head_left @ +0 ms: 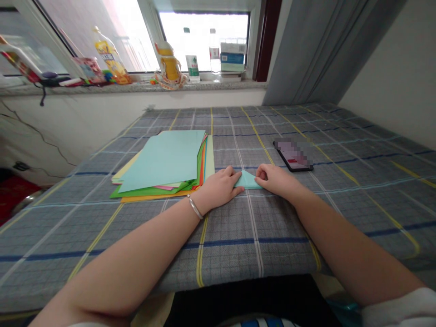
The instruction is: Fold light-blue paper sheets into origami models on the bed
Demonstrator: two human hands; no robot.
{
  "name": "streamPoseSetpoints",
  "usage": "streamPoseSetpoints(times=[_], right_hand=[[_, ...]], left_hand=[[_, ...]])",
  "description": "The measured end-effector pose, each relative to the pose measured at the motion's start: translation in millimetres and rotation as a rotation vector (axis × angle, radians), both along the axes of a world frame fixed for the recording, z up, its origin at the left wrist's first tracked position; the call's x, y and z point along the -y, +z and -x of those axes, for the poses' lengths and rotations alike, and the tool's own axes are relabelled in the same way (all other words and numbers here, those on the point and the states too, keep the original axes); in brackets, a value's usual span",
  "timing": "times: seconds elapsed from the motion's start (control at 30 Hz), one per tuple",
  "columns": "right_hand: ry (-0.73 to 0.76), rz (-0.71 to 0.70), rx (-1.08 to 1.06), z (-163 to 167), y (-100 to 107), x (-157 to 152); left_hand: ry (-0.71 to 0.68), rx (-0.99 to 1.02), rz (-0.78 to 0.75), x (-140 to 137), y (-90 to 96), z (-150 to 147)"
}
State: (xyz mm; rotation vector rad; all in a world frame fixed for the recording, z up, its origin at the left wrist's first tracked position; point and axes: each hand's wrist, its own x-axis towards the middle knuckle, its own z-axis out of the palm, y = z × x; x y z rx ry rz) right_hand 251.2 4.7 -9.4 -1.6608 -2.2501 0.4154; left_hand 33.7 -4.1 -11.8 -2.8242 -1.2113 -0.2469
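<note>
A small folded piece of light blue paper (248,180), roughly triangular, lies on the checked cloth in front of me. My left hand (223,187), with a silver bracelet at the wrist, holds its left end, thumb and forefinger on the paper. At the right corner, my right hand (272,180) pinches the paper between curled fingers and thumb. The paper's two ends are partly hidden under my fingers. Close to my left hand is a stack of coloured paper (166,156), a light blue sheet on top and green, orange and yellow edges showing beneath.
Beyond my right hand a phone (293,155) lies on the grey checked cloth (225,254). Along the windowsill (136,90) stand a yellow drink bottle (111,56), a yellow cup (169,63), a white tube (192,68) and boxes (232,58). A grey curtain (303,50) hangs at the right.
</note>
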Motion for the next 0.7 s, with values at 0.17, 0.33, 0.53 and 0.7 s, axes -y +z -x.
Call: streamPoseSetpoints(times=[0.17,0.33,0.53,0.7], right_hand=[[0.113,-0.068,-0.028,0,1,4],[0.139,-0.055,0.053,-2,2,5],[0.102,-0.071,0.135,-1,6,8],[0.119,-0.05,0.109,-3,4,6]], left_hand=[[0.038,-0.018,-0.029,4,0.2,-2],[0.035,-0.017,-0.029,2,-3.2,-2],[0.004,0.026,0.036,-6,-2.9,1],[-0.012,0.145,0.231,-13,4.2,11]])
